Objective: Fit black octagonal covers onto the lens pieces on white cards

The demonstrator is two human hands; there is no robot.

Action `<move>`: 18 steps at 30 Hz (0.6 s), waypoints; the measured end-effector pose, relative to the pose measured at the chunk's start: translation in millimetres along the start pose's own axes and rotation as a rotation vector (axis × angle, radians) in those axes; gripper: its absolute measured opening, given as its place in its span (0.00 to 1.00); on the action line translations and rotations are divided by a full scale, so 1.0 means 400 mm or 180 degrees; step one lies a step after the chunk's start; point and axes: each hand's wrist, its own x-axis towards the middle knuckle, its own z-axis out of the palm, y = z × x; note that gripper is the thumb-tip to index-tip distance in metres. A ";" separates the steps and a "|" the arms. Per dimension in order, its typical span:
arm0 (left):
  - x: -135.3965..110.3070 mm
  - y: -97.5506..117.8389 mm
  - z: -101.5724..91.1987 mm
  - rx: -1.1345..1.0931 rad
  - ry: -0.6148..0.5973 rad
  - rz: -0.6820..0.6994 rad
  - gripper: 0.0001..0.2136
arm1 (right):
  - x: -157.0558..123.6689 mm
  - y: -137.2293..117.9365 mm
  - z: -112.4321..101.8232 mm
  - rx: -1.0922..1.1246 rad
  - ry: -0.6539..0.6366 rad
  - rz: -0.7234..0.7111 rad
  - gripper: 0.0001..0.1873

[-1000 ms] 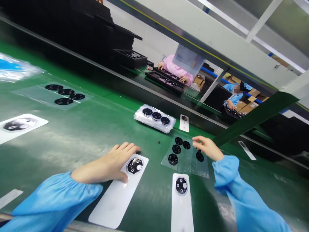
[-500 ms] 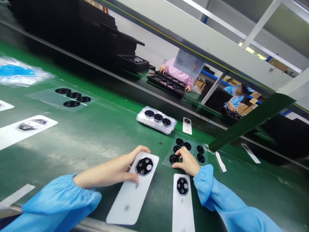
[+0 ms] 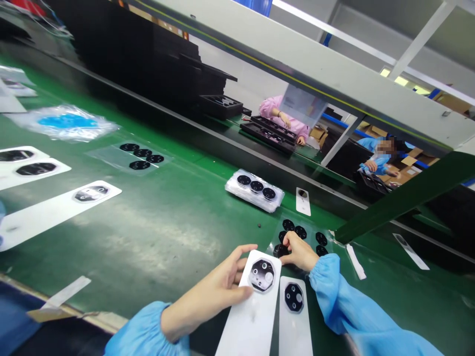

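My left hand (image 3: 218, 291) grips the top left edge of a white phone back cover (image 3: 252, 316), thumb beside its octagonal black camera ring (image 3: 261, 275). A second white back cover (image 3: 295, 321) lies on the green belt just to its right. My right hand (image 3: 299, 252) is curled with its fingertips pinched on a black round lens part (image 3: 281, 250) on a clear film sheet (image 3: 302, 237). Several more black round parts (image 3: 321, 239) sit on that sheet.
A clear wrapped pack of lens parts (image 3: 254, 189) and a small white cover (image 3: 303, 201) lie beyond the sheet. White back covers (image 3: 55, 210), another film sheet (image 3: 143, 155) and a blue-and-clear bag (image 3: 67, 122) lie left. Black trays (image 3: 218, 104) stand behind. Other people work across the line.
My left hand has lifted and drawn the cover towards me and rightwards. My right hand came from the sheet's right edge to its near left corner. The view shifted, so the belt looks further left.
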 end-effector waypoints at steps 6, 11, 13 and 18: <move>0.008 -0.008 -0.007 -0.0359 0.0127 -0.0058 0.31 | -0.024 -0.009 0.009 0.0017 0.0135 -0.0096 0.20; 0.012 -0.020 -0.012 -0.0448 0.0221 -0.0021 0.31 | -0.048 -0.025 0.011 -0.0063 0.0266 -0.0220 0.15; 0.012 -0.022 -0.011 -0.0439 0.0234 0.0033 0.31 | -0.053 -0.027 0.010 -0.0065 0.0252 -0.0281 0.16; 0.012 -0.025 -0.006 -0.0262 0.0249 0.0321 0.31 | -0.057 -0.026 0.007 -0.0053 0.0152 -0.0390 0.20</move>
